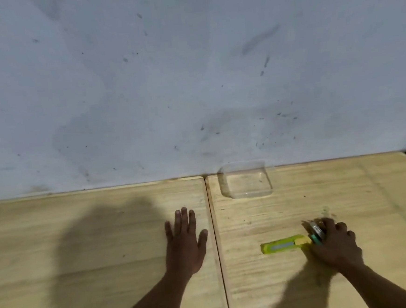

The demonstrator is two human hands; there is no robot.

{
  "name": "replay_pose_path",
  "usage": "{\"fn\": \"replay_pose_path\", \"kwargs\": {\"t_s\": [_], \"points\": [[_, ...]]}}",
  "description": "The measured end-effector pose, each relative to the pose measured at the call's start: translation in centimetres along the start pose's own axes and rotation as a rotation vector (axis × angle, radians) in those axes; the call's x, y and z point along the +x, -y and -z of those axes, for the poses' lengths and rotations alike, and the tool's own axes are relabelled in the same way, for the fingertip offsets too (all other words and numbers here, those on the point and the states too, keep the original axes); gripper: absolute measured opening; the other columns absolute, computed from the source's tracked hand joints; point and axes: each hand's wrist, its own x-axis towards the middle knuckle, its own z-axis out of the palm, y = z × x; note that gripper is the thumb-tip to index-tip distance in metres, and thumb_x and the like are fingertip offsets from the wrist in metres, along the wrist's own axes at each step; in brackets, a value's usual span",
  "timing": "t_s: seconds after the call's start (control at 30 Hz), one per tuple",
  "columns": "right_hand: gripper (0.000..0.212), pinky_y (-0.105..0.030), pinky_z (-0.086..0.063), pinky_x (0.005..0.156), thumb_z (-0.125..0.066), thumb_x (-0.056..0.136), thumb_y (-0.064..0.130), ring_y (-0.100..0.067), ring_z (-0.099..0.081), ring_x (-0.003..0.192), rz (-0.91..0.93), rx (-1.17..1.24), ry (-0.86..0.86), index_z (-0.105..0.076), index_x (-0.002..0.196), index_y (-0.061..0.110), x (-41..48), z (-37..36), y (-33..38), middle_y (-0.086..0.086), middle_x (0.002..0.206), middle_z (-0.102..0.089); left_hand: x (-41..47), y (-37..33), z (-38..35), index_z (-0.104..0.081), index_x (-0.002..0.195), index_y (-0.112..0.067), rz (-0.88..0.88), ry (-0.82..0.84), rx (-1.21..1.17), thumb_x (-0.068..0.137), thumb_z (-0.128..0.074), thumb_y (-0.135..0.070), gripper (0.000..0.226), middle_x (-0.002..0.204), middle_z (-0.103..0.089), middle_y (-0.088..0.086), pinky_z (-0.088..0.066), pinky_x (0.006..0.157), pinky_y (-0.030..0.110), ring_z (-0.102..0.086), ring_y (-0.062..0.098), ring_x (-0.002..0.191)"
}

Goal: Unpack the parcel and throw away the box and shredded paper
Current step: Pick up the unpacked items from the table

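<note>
Our left hand (184,242) lies flat, released, by the desk (82,236) seam; our right hand (333,243) grasps a blurred item (316,233) beside the cutter (285,244).

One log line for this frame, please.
left hand flat on table; right hand grips small silvery object beside green cutter; clear tray at wall

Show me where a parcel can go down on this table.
Bare: the left board, left of the left hand up to the wall; also the right board beyond the right hand. Crowded: around the green cutter and clear tray.
</note>
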Motion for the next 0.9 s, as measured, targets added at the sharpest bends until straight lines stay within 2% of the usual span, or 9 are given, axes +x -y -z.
{"fn": "replay_pose_path", "kwargs": {"t_s": [0.17, 0.27, 0.33, 0.47, 0.53, 0.6, 0.7, 0.8, 0.9], "points": [[0.083, -0.045, -0.047, 0.086, -0.080, 0.068, 0.046, -0.036, -0.048, 0.112, 0.078, 0.038, -0.029, -0.042, 0.137, 0.021, -0.1, -0.4, -1.6, -0.010, 0.125, -0.048, 0.2, 0.3, -0.9, -0.018, 0.156, -0.017, -0.002, -0.070, -0.020, 0.099, -0.019, -0.057, 0.069, 0.165, -0.004, 0.005, 0.000, 0.119, 0.051, 0.005, 0.022, 0.152], [0.075, -0.042, -0.049, 0.079, -0.080, 0.070, 0.042, -0.036, -0.056, 0.106, 0.097, 0.072, -0.053, -0.047, 0.134, 0.022, -0.2, -0.1, -1.8, -0.008, 0.124, -0.052, 0.1, 0.7, -1.4, -0.026, 0.154, -0.017, -0.008, -0.071, -0.040, 0.098, -0.022, -0.058, 0.069, 0.164, -0.011, 0.004, -0.001, 0.118, 0.049, -0.002, 0.021, 0.152], [0.068, -0.040, -0.048, 0.071, -0.080, 0.070, 0.028, -0.038, -0.061, 0.099, 0.134, 0.131, -0.115, -0.050, 0.130, 0.019, 0.5, 1.0, -1.4, -0.010, 0.123, -0.055, 0.5, 0.4, -1.3, -0.032, 0.152, -0.017, 0.016, -0.103, -0.101, 0.096, -0.026, -0.057, 0.069, 0.163, -0.018, 0.004, -0.002, 0.119, 0.048, -0.007, 0.020, 0.151], [0.078, -0.033, -0.043, 0.067, -0.082, 0.061, 0.016, -0.035, -0.062, 0.098, 0.322, 0.157, -0.237, -0.050, 0.132, 0.022, 3.2, 4.7, 2.1, -0.004, 0.125, -0.055, 3.2, -2.9, 0.7, -0.036, 0.149, -0.018, 0.112, -0.215, -0.479, 0.091, -0.032, -0.051, 0.067, 0.157, -0.034, 0.003, -0.011, 0.122, 0.045, -0.020, 0.017, 0.149], [0.081, -0.031, -0.044, 0.068, -0.084, 0.060, 0.020, -0.030, -0.061, 0.100, 0.459, 0.131, -0.250, -0.050, 0.133, 0.024, 4.8, 6.4, 5.2, 0.000, 0.125, -0.055, 5.4, -5.9, 2.6, -0.040, 0.148, -0.018, 0.180, -0.252, -0.730, 0.095, -0.045, -0.041, 0.058, 0.154, -0.040, 0.001, -0.023, 0.119, 0.032, -0.031, 0.015, 0.144], [0.084, -0.031, -0.049, 0.069, -0.082, 0.059, 0.027, -0.025, -0.059, 0.102, 0.606, 0.061, -0.233, -0.047, 0.136, 0.026, 6.4, 7.7, 8.4, 0.002, 0.125, -0.054, 8.2, -9.1, 4.4, -0.045, 0.146, -0.017, 0.290, -0.269, -0.954, 0.098, -0.054, -0.026, 0.050, 0.150, -0.045, 0.001, -0.029, 0.106, 0.014, -0.043, 0.015, 0.136], [0.085, -0.028, -0.046, 0.069, -0.074, 0.060, 0.033, -0.025, -0.058, 0.104, 0.814, -0.066, -0.188, -0.045, 0.139, 0.025, 8.4, 8.2, 12.8, 0.001, 0.123, -0.054, 12.3, -13.1, 5.5, -0.048, 0.144, -0.015, 0.441, -0.221, -1.227, 0.100, -0.052, -0.022, 0.045, 0.147, -0.049, 0.004, -0.033, 0.105, 0.020, -0.046, 0.020, 0.135], [0.082, -0.027, -0.041, 0.067, -0.069, 0.059, 0.035, -0.025, -0.057, 0.100, 0.952, -0.166, -0.149, -0.047, 0.137, 0.025, 9.4, 7.4, 16.4, 0.001, 0.119, -0.054, 14.9, -15.5, 5.6, -0.046, 0.145, -0.012, 0.535, -0.199, -1.322, 0.101, -0.048, -0.020, 0.044, 0.147, -0.049, 0.007, -0.035, 0.103, 0.022, -0.046, 0.021, 0.134], [0.080, -0.031, -0.044, 0.072, -0.066, 0.060, 0.034, -0.025, -0.056, 0.103, 1.008, -0.218, -0.082, -0.046, 0.137, 0.025, 9.8, 5.8, 18.8, 0.001, 0.123, -0.053, 15.5, -16.4, 5.3, -0.048, 0.144, -0.009, 0.652, -0.241, -1.361, 0.099, -0.044, -0.002, 0.046, 0.139, -0.056, 0.009, -0.035, 0.085, 0.014, -0.054, 0.016, 0.120]]}}
